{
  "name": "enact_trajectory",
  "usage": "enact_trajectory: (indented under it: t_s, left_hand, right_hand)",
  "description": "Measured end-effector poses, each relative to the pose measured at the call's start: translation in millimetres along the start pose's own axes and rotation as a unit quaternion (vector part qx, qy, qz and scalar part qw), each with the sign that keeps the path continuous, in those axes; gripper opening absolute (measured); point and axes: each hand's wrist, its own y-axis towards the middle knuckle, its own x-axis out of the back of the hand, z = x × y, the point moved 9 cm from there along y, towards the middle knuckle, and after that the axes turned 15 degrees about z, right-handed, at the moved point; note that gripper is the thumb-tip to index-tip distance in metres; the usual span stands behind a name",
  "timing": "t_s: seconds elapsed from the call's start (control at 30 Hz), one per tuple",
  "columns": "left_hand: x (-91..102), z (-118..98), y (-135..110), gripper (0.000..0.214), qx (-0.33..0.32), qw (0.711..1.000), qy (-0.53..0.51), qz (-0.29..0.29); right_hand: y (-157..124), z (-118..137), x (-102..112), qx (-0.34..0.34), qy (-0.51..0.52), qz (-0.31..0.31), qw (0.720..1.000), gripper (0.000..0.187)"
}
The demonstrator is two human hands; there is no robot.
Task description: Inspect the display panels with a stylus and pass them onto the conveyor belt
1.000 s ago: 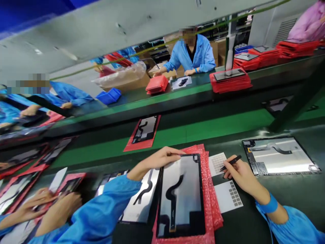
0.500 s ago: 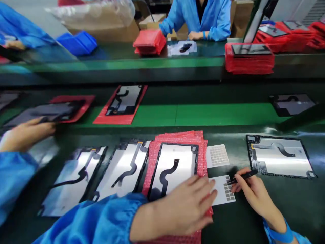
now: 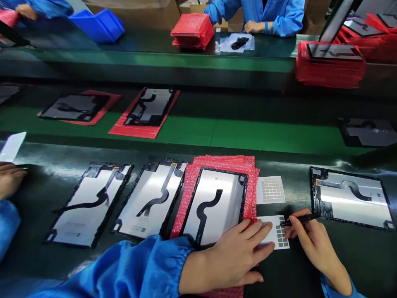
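Observation:
My left hand (image 3: 232,256) lies with its fingers spread over the lower right of a tablet screen panel (image 3: 214,211). Its fingertips rest at the left part of a white sheet of small grey stickers (image 3: 271,234). The panel, with a curved black flex cable (image 3: 203,211), lies on a stack of pink bubble-wrap bags (image 3: 251,198). In my right hand (image 3: 313,238) is a pair of black tweezers (image 3: 302,219), held in a pinch. Its tip is at the upper sticker rows; whether it grips a sticker is too small to tell.
A second sticker sheet (image 3: 273,189) lies just behind. Two screen panels (image 3: 83,211) are on the left, another panel (image 3: 352,196) on the right. The green belt (image 3: 235,134) carries more panels on red bags. At the left edge is another person's hand (image 3: 10,180).
The view has shifted a little. Another person's hand at the left has drawn back from the dark panel, which now lies on the belt. My hands stay at the sticker sheet.

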Motion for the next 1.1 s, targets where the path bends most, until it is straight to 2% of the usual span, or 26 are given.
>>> enact_trajectory:
  t_s: [0.17,0.33,0.43,0.53,0.67,0.77,0.87,0.93,1.1]
  left_hand:
    - [-0.8,2,1,0.073,-0.006,1.0,-0.005,-0.015]
    - [1.6,1,-1,0.076,-0.005,0.999,0.002,-0.045]
    - [7.0,1,-2,0.075,-0.004,0.998,0.013,-0.056]
    - [21.8,0,-8,0.067,-0.01,0.997,0.026,-0.068]
    - [44.6,-2,-25,0.041,-0.025,0.993,0.027,-0.108]
    - [48.7,9,-42,0.031,0.012,0.986,-0.016,-0.165]
    - [35.8,32,-56,0.023,0.092,0.975,-0.074,-0.186]
    - [23.3,44,-61,0.02,0.126,0.973,-0.094,-0.167]
    - [9.8,50,-65,0.044,0.145,0.974,-0.11,-0.137]
  right_hand:
    - [6,-4,-2,-0.026,0.044,0.008,0.999,0.034]
    - [5,-11,3,-0.045,0.194,-0.005,0.98,0.04]
    - [6,-5,14,-0.026,0.23,-0.034,0.972,0.039]
    - [21,10,19,0.005,0.229,-0.074,0.971,0.038]
    - [57,37,-5,0.026,0.237,-0.092,0.967,0.041]
    - [79,53,-32,0.029,0.246,-0.086,0.965,0.044]
    - [88,60,-51,0.038,0.26,-0.077,0.962,0.043]
    - [88,59,-59,0.048,0.26,-0.067,0.962,0.041]
    - [81,54,-71,0.052,0.254,-0.047,0.965,0.035]
